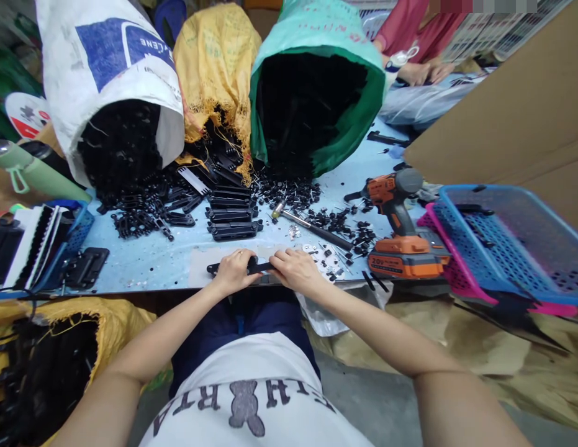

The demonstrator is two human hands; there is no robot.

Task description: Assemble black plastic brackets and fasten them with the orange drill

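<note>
At the table's front edge, both of my hands are on a long black plastic part [259,268] lying level over a pale sheet. My left hand [233,270] wraps round its left portion, and one end pokes out past the fingers. With the fingers bent over it, my right hand [295,269] grips the right end. Just beyond them sits a row of similar black plastic parts [233,214]. A hammer [316,228] with a dark handle lies behind my right hand, among small black pieces [358,236] and metal pins.
A white sack [116,56], a yellow sack [216,62] and a green sack [321,28] spill black parts at the back. An orange cordless drill [400,230] and a blue basket [516,248] stand right. Another person's hands [426,73] work at the far right.
</note>
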